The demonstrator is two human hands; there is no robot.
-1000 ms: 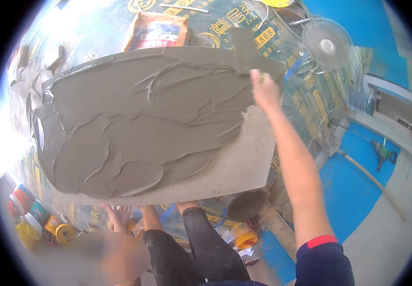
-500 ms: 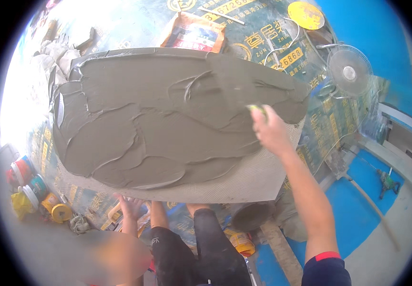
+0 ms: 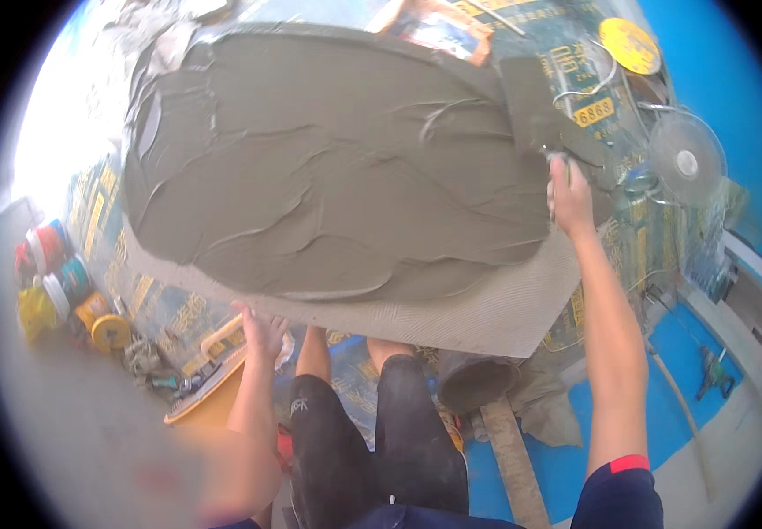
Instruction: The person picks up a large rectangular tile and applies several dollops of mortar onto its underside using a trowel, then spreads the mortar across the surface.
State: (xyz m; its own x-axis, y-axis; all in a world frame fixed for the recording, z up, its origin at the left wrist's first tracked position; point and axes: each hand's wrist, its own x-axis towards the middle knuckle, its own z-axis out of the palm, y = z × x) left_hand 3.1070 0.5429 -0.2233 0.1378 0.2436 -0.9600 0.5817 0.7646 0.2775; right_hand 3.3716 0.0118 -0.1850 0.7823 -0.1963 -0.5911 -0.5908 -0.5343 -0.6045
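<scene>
Hands, two: one trowel [image 3: 544,110], one slab [image 3: 337,176].

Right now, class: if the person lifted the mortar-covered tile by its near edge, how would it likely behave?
The tile would probably stay stiff: its bare ribbed edge looks flat and rigid. It is likely heavy, since thick grey mortar covers most of it. The wet mortar may smear or slide if tilted. The left hand is at the near edge; the right hand holds a trowel.

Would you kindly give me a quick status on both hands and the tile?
Right hand gripping trowel at mortar's far right edge. Left hand bracing near edge of big tile. Grey mortar covers most of it. Nothing obstructing.
</scene>
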